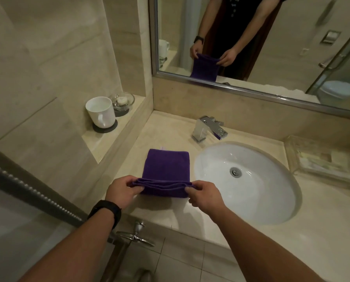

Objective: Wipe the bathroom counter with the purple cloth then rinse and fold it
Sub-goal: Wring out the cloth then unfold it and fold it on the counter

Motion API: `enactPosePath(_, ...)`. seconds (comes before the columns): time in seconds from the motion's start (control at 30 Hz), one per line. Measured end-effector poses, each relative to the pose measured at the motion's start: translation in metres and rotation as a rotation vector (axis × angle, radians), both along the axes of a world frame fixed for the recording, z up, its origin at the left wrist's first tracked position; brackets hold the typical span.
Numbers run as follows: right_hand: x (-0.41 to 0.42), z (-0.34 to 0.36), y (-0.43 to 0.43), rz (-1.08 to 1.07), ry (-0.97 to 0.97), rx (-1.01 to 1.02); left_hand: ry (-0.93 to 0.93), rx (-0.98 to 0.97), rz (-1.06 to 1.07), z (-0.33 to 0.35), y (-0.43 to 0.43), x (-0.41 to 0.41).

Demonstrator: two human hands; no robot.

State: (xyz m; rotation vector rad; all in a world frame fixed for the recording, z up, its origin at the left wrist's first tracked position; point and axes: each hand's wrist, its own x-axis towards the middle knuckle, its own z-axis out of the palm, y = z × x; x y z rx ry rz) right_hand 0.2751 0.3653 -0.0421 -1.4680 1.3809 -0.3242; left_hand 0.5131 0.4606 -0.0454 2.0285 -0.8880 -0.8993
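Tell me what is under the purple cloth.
The cloth lies folded on the beige counter, beside the sink. The left hand and the right hand pinch its near corners. The counter directly beneath it is covered, so nothing else can be told.

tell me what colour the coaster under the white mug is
Dark grey: the coaster under the white mug, seen best in the head view.

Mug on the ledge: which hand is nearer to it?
Left. The left hand pinches the near left corner of the cloth, nearer the mug. The right hand pinches the other near corner, beside the sink, farther off.
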Motion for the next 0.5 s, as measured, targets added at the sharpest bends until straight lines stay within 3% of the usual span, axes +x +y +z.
enactPosePath(0.3, 0.038, 0.004, -0.056, -0.008, 0.214, -0.146, 0.103, 0.102, -0.116, 0.007, -0.074, 0.042)
enactPosePath(0.5, 0.053, -0.004, -0.098, -0.042, 0.187, -0.145, 0.058, 0.091, -0.087, -0.007, -0.114, 0.056)
